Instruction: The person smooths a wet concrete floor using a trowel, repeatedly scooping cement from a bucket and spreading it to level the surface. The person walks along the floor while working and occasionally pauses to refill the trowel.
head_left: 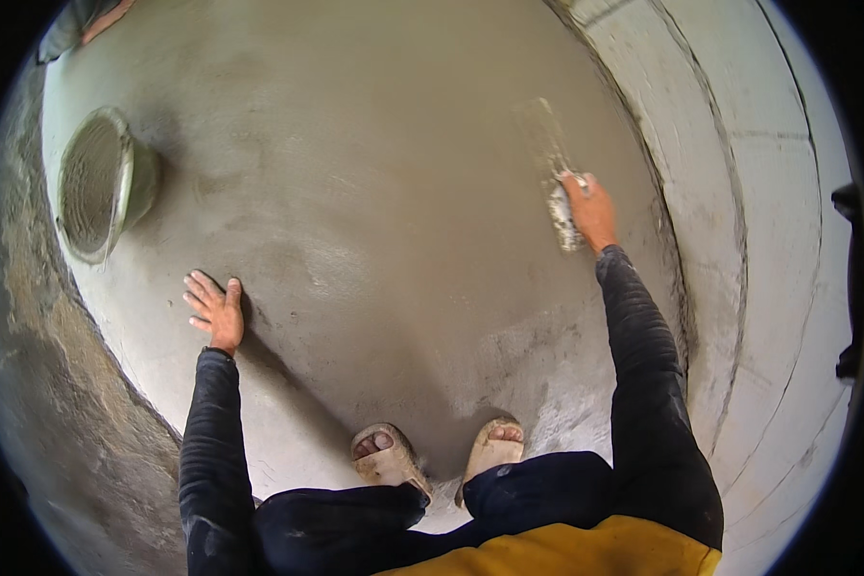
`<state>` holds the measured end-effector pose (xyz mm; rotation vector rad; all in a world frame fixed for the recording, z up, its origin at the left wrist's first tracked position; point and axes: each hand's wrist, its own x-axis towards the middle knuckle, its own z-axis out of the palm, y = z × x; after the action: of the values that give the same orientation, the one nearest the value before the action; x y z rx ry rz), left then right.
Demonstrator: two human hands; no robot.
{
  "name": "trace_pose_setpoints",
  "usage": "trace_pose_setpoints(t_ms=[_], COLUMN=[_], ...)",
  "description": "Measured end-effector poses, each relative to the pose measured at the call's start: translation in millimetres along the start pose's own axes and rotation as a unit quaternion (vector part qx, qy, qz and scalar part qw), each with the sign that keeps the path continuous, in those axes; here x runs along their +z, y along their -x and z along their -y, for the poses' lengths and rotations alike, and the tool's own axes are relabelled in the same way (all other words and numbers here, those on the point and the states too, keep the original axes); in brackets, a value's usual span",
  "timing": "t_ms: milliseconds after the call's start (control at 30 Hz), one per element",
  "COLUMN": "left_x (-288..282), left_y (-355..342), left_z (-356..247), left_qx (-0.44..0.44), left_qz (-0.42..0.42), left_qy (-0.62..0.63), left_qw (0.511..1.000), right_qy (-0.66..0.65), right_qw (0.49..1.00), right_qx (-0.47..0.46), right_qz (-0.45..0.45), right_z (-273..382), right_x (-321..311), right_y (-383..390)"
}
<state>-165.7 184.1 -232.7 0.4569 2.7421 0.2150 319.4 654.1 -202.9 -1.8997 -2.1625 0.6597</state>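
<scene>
My right hand [592, 213] grips a plastering trowel [544, 134] whose long, flat blade lies against the wet grey cement surface [384, 182]. Pale cement is caked on the trowel near my fingers. On the left, my left hand [219, 313] is open with its fingers spread, at the cement surface and holding nothing; whether the palm presses on it I cannot tell. Beyond that hand a pale green bucket [142, 187] leans tilted, its inside coated with grey mortar [88, 192].
My sandalled feet [389, 456] stand at the near edge of the cement. Along the right runs a pale wall [758, 182] with cracks and seams. A rough, stained strip [58, 355] borders the left. At the far left corner part of another person [72, 29] shows.
</scene>
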Motion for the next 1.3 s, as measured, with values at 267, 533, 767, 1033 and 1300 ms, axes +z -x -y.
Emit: trace_pose_setpoints(t_ms=[267, 533, 767, 1033, 1300], left_x=[5, 5, 6, 4, -3], left_y=[-9, -17, -18, 0, 10], left_z=[11, 19, 17, 1, -7], left_qx=[0.013, 0.012, 0.009, 0.006, 0.031], left_qz=[-0.009, -0.013, -0.024, -0.039, -0.008], left_qy=[0.01, 0.013, 0.007, -0.012, 0.038], left_qw=[1.0, 1.0, 1.0, 0.999, 0.999], right_qy=[0.094, 0.055, -0.048, -0.118, 0.025], right_qw=[0.923, 0.988, 0.956, 0.98, 0.883], right_qx=[-0.262, -0.107, 0.243, 0.15, -0.268], right_qz=[0.266, 0.098, -0.158, 0.054, 0.385], right_z=[-10, -111, -205, -71, 97], right_x=[11, 15, -27, 10, 60], right_y=[207, 235, 173, 131, 219])
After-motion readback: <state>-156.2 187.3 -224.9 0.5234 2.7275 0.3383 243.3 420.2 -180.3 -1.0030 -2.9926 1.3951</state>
